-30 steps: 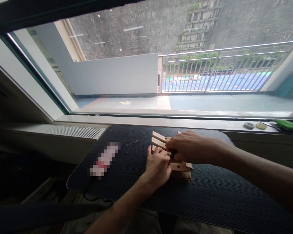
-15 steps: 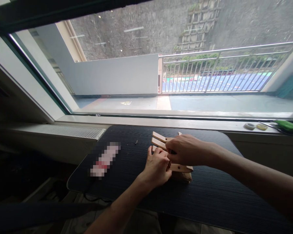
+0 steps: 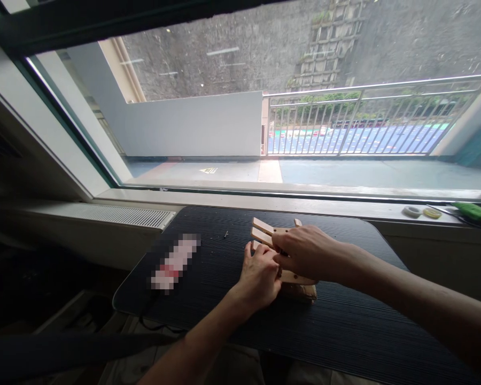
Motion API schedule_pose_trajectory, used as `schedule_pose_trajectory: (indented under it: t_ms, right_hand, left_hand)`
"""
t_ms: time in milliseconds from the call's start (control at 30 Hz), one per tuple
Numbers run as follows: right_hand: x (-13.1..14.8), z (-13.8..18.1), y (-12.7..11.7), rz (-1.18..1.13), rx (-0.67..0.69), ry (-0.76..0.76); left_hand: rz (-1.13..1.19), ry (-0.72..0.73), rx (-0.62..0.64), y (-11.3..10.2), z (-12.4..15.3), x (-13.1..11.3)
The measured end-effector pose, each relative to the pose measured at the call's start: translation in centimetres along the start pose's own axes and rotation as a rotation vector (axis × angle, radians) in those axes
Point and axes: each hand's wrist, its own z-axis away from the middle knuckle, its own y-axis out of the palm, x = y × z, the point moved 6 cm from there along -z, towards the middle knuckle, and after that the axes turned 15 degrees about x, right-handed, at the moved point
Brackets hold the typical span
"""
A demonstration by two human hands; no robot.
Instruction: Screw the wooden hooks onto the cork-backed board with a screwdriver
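Note:
A small assembly of light wooden slats (image 3: 264, 231) lies on a dark table (image 3: 344, 326) in front of a window. My left hand (image 3: 260, 275) rests against its near left side, fingers curled onto the wood. From the right, my right hand (image 3: 304, 250) lies over the top of the slats with its fingers closed in a pinch; what they grip is hidden. One tiny screw (image 3: 225, 234) lies on the table to the left of the slats.
A blurred white and red object (image 3: 175, 262) lies at the table's left. On the window sill at the right are two small tape rolls (image 3: 412, 211) and a green thing (image 3: 475, 213). A white vent grille (image 3: 124, 215) runs along the sill at left.
My right hand has lowered and closed in on the slats; the dark tool tip seen under its fingers a second ago is now hidden. My left hand has barely moved.

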Motion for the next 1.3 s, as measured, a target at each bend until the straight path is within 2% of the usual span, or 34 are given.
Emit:
schedule_pose_trajectory:
  t_ms: [200, 367, 600, 767, 867, 1300]
  right_hand:
    - [0.9, 0.8, -1.2, 0.046, 0.085, -0.109]
    - [1.2, 0.3, -0.5, 0.041, 0.163, -0.105]
    - [0.6, 0.2, 0.0, 0.056, 0.081, -0.061]
    - [1.1, 0.6, -0.7, 0.069, 0.116, -0.045]
    - [1.5, 0.4, -0.6, 0.068, 0.151, -0.064]
    - [1.0, -0.4, 0.3, 0.103, 0.092, -0.164]
  left_hand:
    - [0.002, 0.004, -0.018, 0.0, -0.2, -0.1]
    - [0.001, 0.016, -0.017, 0.1, -0.2, -0.2]
    - [-0.023, -0.004, 0.025, -0.2, 0.0, -0.5]
    - [-0.026, -0.012, 0.010, -0.1, 0.0, -0.5]
    - [-0.028, -0.003, -0.006, -0.1, 0.1, -0.5]
    - [0.018, 0.007, -0.049, -0.1, -0.2, -0.2]
